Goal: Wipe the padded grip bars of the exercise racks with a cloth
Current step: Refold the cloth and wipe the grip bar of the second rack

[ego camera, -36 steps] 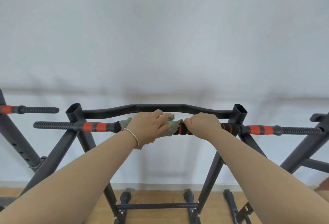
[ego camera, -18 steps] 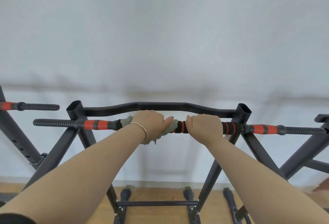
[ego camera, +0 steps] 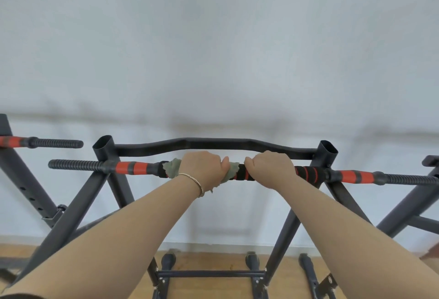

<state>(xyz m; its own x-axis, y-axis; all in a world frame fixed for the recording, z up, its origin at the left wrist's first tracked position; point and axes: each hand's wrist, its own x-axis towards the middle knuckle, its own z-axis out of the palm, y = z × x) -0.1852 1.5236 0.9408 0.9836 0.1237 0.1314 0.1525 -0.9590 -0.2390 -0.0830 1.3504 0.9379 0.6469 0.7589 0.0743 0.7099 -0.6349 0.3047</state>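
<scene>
1. Since a second ago the left hand (ego camera: 202, 168) has closed. Fingers that lay flatter over the cloth (ego camera: 173, 168) now curl round it and the padded grip bar (ego camera: 242, 172).
2. Head view: the grey-green cloth wraps the bar's middle foam section, its bunched ends showing on either side of the left hand (a thin bracelet (ego camera: 194, 181) circles that wrist).
3. The right hand (ego camera: 270, 168) grips the bare foam just beside the cloth, fingers curled fully over the bar.
4. Behind the hands, a curved top bar (ego camera: 213, 144) joins the rack's two uprights, with wooden floor (ego camera: 213, 287) below.
</scene>
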